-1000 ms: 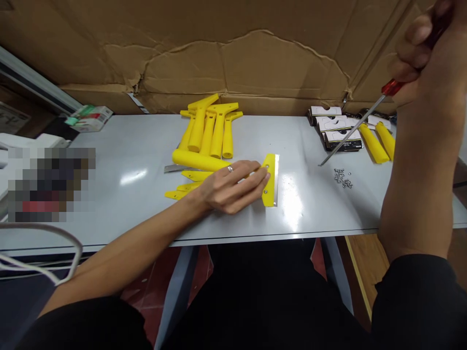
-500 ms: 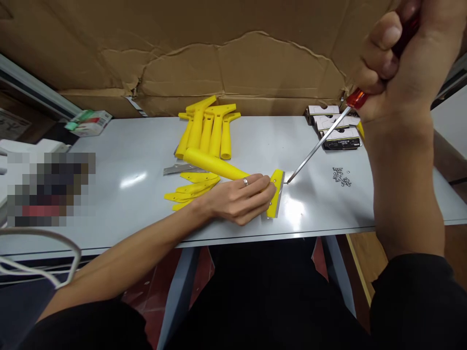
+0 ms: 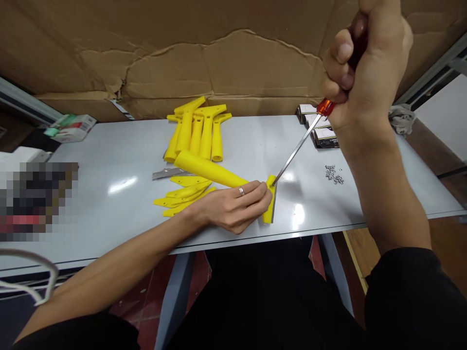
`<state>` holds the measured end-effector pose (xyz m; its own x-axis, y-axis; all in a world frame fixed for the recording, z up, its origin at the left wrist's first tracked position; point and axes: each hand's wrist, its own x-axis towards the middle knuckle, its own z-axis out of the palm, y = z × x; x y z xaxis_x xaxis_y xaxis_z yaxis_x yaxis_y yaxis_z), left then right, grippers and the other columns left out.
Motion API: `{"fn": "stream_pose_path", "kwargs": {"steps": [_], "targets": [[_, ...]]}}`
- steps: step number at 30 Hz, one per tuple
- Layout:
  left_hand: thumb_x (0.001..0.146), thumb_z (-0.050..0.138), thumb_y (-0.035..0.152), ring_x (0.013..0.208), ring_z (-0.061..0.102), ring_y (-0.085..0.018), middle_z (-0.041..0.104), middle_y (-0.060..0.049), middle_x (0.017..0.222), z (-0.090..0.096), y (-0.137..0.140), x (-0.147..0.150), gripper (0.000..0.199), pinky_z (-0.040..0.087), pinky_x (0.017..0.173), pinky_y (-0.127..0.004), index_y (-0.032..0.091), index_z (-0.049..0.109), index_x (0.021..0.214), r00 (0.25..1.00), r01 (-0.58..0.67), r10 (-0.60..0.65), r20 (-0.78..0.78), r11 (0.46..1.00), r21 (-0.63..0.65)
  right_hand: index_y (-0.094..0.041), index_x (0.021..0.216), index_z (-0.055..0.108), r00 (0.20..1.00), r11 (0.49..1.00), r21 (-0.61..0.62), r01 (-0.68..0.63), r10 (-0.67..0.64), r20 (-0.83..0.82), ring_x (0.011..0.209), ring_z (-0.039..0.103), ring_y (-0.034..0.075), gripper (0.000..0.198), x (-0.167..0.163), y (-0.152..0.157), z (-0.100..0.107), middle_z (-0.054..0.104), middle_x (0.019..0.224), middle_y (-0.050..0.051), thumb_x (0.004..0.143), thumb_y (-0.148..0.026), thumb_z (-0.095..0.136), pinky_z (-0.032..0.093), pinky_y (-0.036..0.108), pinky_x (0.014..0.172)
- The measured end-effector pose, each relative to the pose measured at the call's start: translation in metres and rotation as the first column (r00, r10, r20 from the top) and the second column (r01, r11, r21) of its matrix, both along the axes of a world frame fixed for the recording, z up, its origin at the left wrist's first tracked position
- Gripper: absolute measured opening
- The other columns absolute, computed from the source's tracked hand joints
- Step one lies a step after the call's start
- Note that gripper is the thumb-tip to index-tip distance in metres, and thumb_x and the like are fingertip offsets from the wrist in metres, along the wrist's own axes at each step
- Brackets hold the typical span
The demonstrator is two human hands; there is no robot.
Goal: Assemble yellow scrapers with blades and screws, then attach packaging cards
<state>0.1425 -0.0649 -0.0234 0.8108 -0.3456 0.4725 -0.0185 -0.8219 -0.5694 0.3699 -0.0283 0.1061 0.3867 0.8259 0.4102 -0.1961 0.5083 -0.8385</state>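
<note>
My left hand (image 3: 233, 206), with a ring on one finger, is closed around the neck of a yellow scraper (image 3: 211, 169) that lies on the table. The scraper's head, with a metal blade along its edge, sticks out past my fingertips. In my raised right hand (image 3: 368, 73) is a screwdriver (image 3: 297, 148) with a red handle and a long metal shaft. The shaft slants down to the left, and its tip meets the upper part of the scraper's head. My left fingers hide the scraper's neck.
Several yellow scraper handles (image 3: 207, 129) are piled behind. Nearer lie loose metal blades (image 3: 168, 172) and flat yellow plates (image 3: 188, 192). Small screws (image 3: 333, 175) form a heap on the right, with small black-and-white boxes (image 3: 324, 137) behind them. Cardboard (image 3: 233, 63) walls the table's back.
The screwdriver's tip has moved left from beside the blade's edge onto the scraper's head. My right hand has come left with it, while my left hand keeps its grip.
</note>
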Motion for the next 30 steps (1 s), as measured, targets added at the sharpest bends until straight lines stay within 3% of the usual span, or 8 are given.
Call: {"fn": "stream_pose_path", "kwargs": {"steps": [3,7,13,22,24,28,30], "targets": [[0.098,0.042,0.007,0.098,0.074,-0.025,0.073,-0.014,0.103,0.0005,-0.0003,0.0001,0.031,0.065,0.082,-0.036,0.002,0.072,0.104,1.0,0.016,-0.016,-0.007,1.0,-0.009,-0.019,0.076,0.025,1.0,1.0,0.024,-0.02,0.021,-0.011,0.043,0.017,0.001,0.035,0.0006,-0.0003,-0.0009,0.035,0.061,-0.004,0.098,-0.03,0.05,0.002,0.018,0.038],[0.097,0.045,0.007,0.095,0.074,-0.027,0.073,-0.015,0.1,0.0008,-0.0004,0.0007,0.029,0.065,0.081,-0.037,-0.003,0.07,0.105,1.0,0.028,-0.028,0.0,0.999,-0.043,-0.018,0.077,0.023,1.0,0.999,-0.031,-0.018,0.019,0.008,0.043,0.017,0.0,0.037,0.0016,-0.0042,0.0038,0.033,0.063,-0.004,0.104,-0.033,0.043,0.005,0.017,0.037],[0.098,0.042,0.008,0.099,0.073,-0.022,0.073,-0.012,0.1,-0.0015,-0.0001,-0.001,0.029,0.065,0.087,-0.033,0.005,0.069,0.108,1.0,-0.02,0.02,0.0,0.997,-0.069,-0.018,0.078,0.024,1.0,0.999,-0.032,-0.014,0.014,-0.003,0.042,0.017,0.0,0.036,0.0015,-0.006,0.0037,0.033,0.062,-0.004,0.104,-0.033,0.043,0.004,0.017,0.037],[0.097,0.048,0.008,0.097,0.074,-0.023,0.074,-0.011,0.1,-0.0008,0.0008,-0.0005,0.026,0.066,0.084,-0.033,0.003,0.072,0.103,0.999,0.006,-0.005,0.035,1.0,-0.028,-0.018,0.077,0.023,1.0,1.0,-0.013,0.014,-0.014,-0.013,0.041,0.018,0.0,0.035,0.0026,-0.0059,0.006,0.033,0.061,-0.005,0.103,-0.03,0.043,0.004,0.017,0.038],[0.097,0.05,0.008,0.096,0.073,-0.024,0.073,-0.011,0.1,-0.0009,0.0009,-0.0008,0.024,0.066,0.081,-0.034,0.002,0.072,0.103,0.999,0.015,-0.015,0.04,1.0,-0.006,-0.018,0.076,0.024,1.0,1.0,-0.004,-0.002,0.002,-0.024,0.041,0.018,-0.001,0.045,0.0025,-0.0058,0.0051,0.033,0.06,-0.006,0.096,-0.037,0.059,0.004,0.017,0.037],[0.096,0.054,0.009,0.098,0.072,-0.024,0.071,-0.015,0.103,-0.0019,0.0007,-0.0017,0.023,0.066,0.083,-0.035,-0.002,0.07,0.108,0.999,0.021,-0.021,0.03,1.0,0.002,-0.019,0.074,0.026,1.0,1.0,0.01,-0.022,0.022,-0.017,0.042,0.018,-0.001,0.068,0.003,-0.006,0.002,0.035,0.059,-0.007,0.067,-0.053,0.085,0.007,0.017,0.036],[0.095,0.054,0.009,0.098,0.072,-0.024,0.07,-0.015,0.104,-0.002,0.0004,-0.0021,0.023,0.066,0.084,-0.035,-0.002,0.07,0.109,0.999,0.023,-0.023,0.027,1.0,0.003,-0.019,0.075,0.026,1.0,1.0,0.008,-0.012,0.012,-0.011,0.043,0.019,-0.001,0.067,0.0036,-0.0064,0.0015,0.035,0.059,-0.007,0.069,-0.053,0.083,0.007,0.017,0.036]]}}
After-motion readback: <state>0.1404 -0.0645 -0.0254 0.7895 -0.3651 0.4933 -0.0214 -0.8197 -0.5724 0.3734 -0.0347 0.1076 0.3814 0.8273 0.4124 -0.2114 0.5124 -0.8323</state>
